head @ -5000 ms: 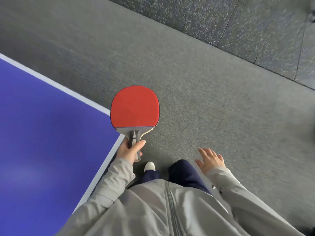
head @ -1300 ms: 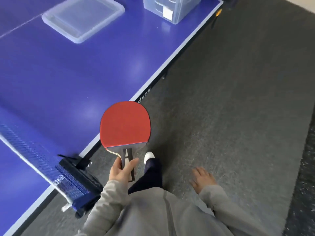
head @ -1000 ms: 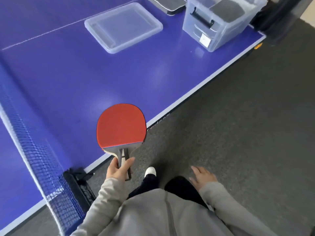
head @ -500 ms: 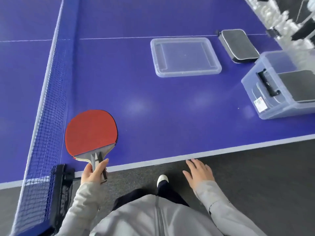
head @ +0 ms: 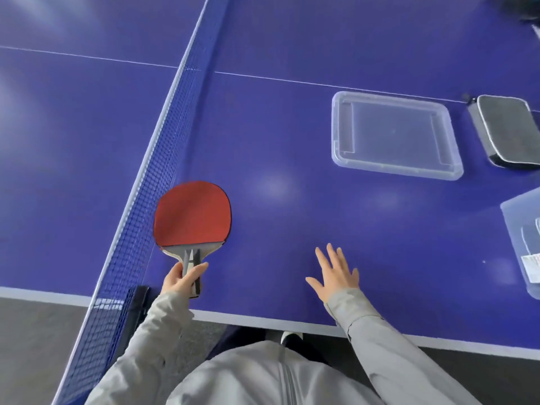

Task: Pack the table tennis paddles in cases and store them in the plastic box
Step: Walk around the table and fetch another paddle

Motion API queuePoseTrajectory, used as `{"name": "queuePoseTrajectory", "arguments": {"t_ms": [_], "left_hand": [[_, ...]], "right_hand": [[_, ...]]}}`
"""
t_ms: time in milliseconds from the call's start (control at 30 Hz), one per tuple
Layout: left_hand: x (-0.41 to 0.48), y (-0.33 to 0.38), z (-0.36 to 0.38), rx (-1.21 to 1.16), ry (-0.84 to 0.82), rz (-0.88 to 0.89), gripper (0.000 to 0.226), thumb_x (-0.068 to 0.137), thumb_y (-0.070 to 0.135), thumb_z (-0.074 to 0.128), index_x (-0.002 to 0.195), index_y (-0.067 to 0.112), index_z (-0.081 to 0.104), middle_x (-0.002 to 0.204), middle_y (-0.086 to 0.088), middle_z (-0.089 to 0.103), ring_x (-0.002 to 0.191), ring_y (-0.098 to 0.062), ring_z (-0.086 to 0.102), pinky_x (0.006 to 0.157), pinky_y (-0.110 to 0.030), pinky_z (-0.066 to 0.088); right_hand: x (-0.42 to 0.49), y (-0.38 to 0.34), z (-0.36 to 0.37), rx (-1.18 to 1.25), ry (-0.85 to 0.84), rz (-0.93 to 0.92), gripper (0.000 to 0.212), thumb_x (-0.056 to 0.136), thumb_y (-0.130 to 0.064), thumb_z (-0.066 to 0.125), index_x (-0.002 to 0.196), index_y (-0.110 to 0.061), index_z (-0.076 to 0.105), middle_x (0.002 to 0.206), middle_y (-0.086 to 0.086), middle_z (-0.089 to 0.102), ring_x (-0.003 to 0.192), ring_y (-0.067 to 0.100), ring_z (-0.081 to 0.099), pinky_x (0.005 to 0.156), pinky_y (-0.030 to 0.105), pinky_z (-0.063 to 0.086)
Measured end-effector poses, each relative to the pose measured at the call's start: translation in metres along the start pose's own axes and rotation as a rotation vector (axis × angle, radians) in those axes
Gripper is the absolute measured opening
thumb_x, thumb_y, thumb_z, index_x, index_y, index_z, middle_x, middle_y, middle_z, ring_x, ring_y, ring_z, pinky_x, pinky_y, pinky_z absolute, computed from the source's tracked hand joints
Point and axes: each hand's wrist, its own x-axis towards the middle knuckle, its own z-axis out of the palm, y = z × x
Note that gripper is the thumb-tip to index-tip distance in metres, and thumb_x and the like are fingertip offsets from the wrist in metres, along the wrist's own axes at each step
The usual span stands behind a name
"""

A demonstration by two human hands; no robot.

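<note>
The left hand (head: 181,280) grips the red rubber-faced paddle (head: 193,214), right hand (head: 336,276) splayed empty; drifting toward nine o'clock could snag the blue mesh net (head: 152,176).

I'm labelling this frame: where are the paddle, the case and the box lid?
paddle (head: 193,213): head view, red rubber face.
case (head: 508,131): head view, dark flat top.
box lid (head: 391,133): head view, clear middle panel.

The paddle (head: 193,213) is hanging over the table (head: 292,141) just right of the net (head: 152,176); the lid (head: 394,134) is lying farther right, the case (head: 508,130) to its right, the box (head: 523,244) nearer.
</note>
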Motion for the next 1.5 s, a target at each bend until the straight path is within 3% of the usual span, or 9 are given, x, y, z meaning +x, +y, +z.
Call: {"name": "queuePoseTrajectory", "arguments": {"t_ms": [300, 467, 633, 833, 967, 1100, 1300, 1433, 1500], "left_hand": [[0.067, 0.019, 0.002, 0.136, -0.127, -0.068, 0.012, 0.086, 0.01, 0.065, 0.088, 0.004, 0.055, 0.065, -0.001, 0.04, 0.057, -0.014, 0.039, 0.052, -0.018, 0.037], [0.076, 0.013, -0.008, 0.188, -0.088, -0.062, 0.035, 0.069, 0.029, 0.079, 0.075, 0.007, 0.052, 0.065, -0.006, 0.034, 0.063, -0.019, 0.031, 0.057, -0.028, 0.027], [0.077, 0.01, -0.01, 0.203, 0.093, -0.116, 0.049, 0.067, 0.023, 0.085, 0.1, 0.013, 0.05, 0.081, -0.004, 0.054, 0.067, -0.02, 0.051, 0.064, -0.028, 0.044], [0.083, 0.005, -0.017, 0.229, 0.106, -0.108, 0.051, 0.068, 0.018, 0.084, 0.106, 0.006, 0.053, 0.081, -0.007, 0.056, 0.063, -0.019, 0.05, 0.059, -0.024, 0.042], [0.081, -0.003, -0.015, 0.258, 0.102, -0.069, 0.048, 0.069, 0.022, 0.083, 0.104, 0.005, 0.055, 0.095, -0.016, 0.056, 0.074, -0.025, 0.053, 0.071, -0.036, 0.046], [0.079, -0.003, -0.011, 0.354, 0.118, -0.011, 0.042, 0.069, 0.028, 0.082, 0.1, 0.01, 0.059, 0.1, -0.005, 0.043, 0.083, -0.023, 0.052, 0.079, -0.034, 0.044], [0.063, 0.002, -0.014, 0.5, 0.135, 0.076, 0.063, 0.072, 0.034, 0.079, 0.122, 0.01, 0.051, 0.121, -0.011, 0.042, 0.109, -0.027, 0.047, 0.099, -0.043, 0.04], [0.032, 0.001, -0.01, 0.877, 0.147, 0.41, 0.104, 0.065, 0.085, 0.039, 0.132, 0.006, 0.047, 0.143, -0.014, 0.04, 0.124, -0.04, 0.04, 0.096, -0.057, 0.033], [0.019, 0.0, -0.002, 1.032, 0.047, 0.515, 0.109, 0.069, 0.089, 0.018, 0.134, 0.006, 0.047, 0.144, -0.015, 0.042, 0.124, -0.039, 0.044, 0.09, -0.057, 0.038]], "right_hand": [[0.027, -0.046, 0.005, 0.082, -0.081, 0.096, 0.085, 0.088, -0.056, 0.051, 0.15, -0.033, -0.003, 0.157, -0.006, -0.021, 0.145, 0.019, -0.018, 0.114, 0.053, 0.02], [0.027, -0.051, 0.015, 0.023, -0.081, 0.132, 0.09, 0.087, -0.055, 0.054, 0.149, -0.032, -0.008, 0.156, -0.005, -0.026, 0.145, 0.02, -0.02, 0.114, 0.052, 0.022], [0.028, -0.051, 0.017, -0.039, -0.07, 0.144, 0.095, 0.086, -0.057, 0.054, 0.149, -0.031, -0.012, 0.155, -0.003, -0.027, 0.145, 0.022, -0.02, 0.114, 0.052, 0.023], [0.03, -0.054, 0.017, -0.048, -0.096, 0.153, 0.096, 0.087, -0.057, 0.053, 0.148, -0.031, -0.016, 0.155, -0.003, -0.029, 0.144, 0.022, -0.022, 0.114, 0.051, 0.021], [0.029, -0.053, 0.017, -0.01, -0.108, 0.154, 0.095, 0.087, -0.054, 0.055, 0.148, -0.032, -0.015, 0.155, -0.004, -0.029, 0.144, 0.021, -0.023, 0.115, 0.051, 0.018], [0.029, -0.054, 0.016, -0.005, -0.116, 0.145, 0.093, 0.089, -0.051, 0.054, 0.148, -0.031, -0.014, 0.154, -0.003, -0.03, 0.144, 0.022, -0.023, 0.115, 0.053, 0.016], [0.021, -0.047, 0.016, 0.086, -0.1, 0.123, 0.084, 0.092, -0.044, 0.053, 0.15, -0.031, -0.008, 0.157, -0.005, -0.022, 0.146, 0.018, -0.017, 0.116, 0.051, 0.013], [-0.004, -0.028, 0.03, 0.193, -0.071, 0.14, 0.082, 0.093, -0.045, 0.05, 0.149, -0.031, -0.008, 0.158, -0.006, -0.018, 0.146, 0.015, -0.014, 0.117, 0.047, 0.01], [-0.02, -0.008, 0.038, 0.243, -0.035, 0.161, 0.081, 0.093, -0.047, 0.049, 0.15, -0.03, -0.006, 0.159, -0.005, -0.016, 0.146, 0.016, -0.013, 0.118, 0.046, 0.009]]}}
